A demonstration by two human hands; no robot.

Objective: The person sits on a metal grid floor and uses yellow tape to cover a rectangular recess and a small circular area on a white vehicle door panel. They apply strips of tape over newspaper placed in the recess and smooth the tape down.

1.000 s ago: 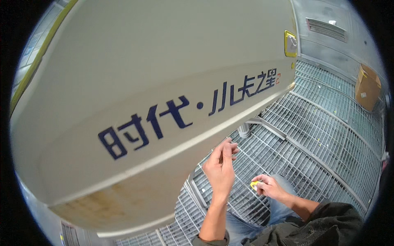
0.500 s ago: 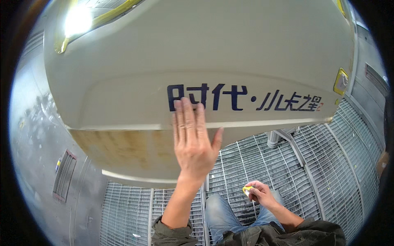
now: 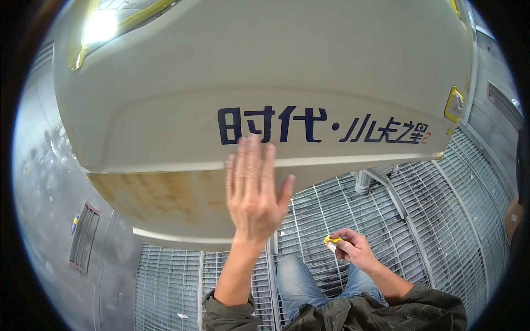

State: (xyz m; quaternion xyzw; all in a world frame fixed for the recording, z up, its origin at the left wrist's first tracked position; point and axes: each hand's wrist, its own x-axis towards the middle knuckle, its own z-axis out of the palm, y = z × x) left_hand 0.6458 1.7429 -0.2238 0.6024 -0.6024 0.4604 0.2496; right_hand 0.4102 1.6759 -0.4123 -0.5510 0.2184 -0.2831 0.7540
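A large pale grey vehicle panel (image 3: pixel 309 60) fills the upper part of the view, with dark blue lettering (image 3: pixel 298 126) and a small red mark at the lettering's right end. My left hand (image 3: pixel 254 190) lies over the panel's lower edge, palm toward it and fingers stretched upward. Its fingertips, slightly blurred, reach just below the first characters. Low on the right, above my knees, my right hand (image 3: pixel 353 249) pinches a small yellow and white thing (image 3: pixel 332 243), rounded at its edge. Its exact kind is hard to make out.
Below the panel runs a brown-stained strip (image 3: pixel 154 193). Yellow tape (image 3: pixel 149 19) edges the opening at upper left, and a yellow-bordered patch (image 3: pixel 455 105) sits at right. Underfoot is metal grating (image 3: pixel 309 220) with a bracket (image 3: pixel 386 190). A grey wall with a vent (image 3: pixel 84 237) stands left.
My left hand has slid slightly down and left, off the first characters, uncovering them. The panel appears shifted a little up and left in view. My right hand still pinches the yellow and white thing.
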